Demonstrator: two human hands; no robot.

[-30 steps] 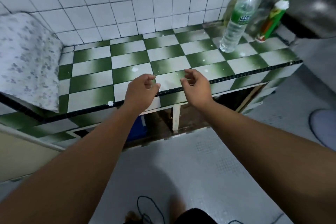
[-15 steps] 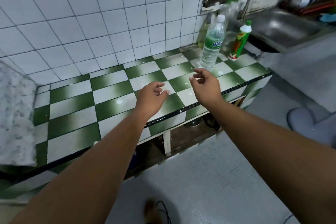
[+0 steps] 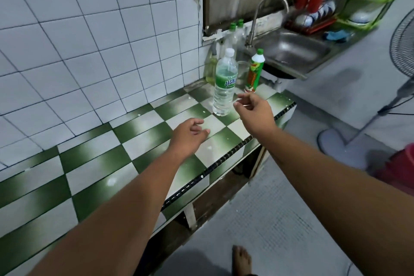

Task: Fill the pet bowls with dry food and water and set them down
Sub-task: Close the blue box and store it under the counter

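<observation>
Right now you are reaching your right hand (image 3: 253, 110), fingers apart and empty, toward the water bottle (image 3: 224, 84) at the counter's (image 3: 143, 141) far right, probably for water; left hand (image 3: 190, 134) is hovering open; no bowls in view.

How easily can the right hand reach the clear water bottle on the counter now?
Probably easily: the right hand is open beside the water bottle, with nothing between them. It holds nothing.
</observation>
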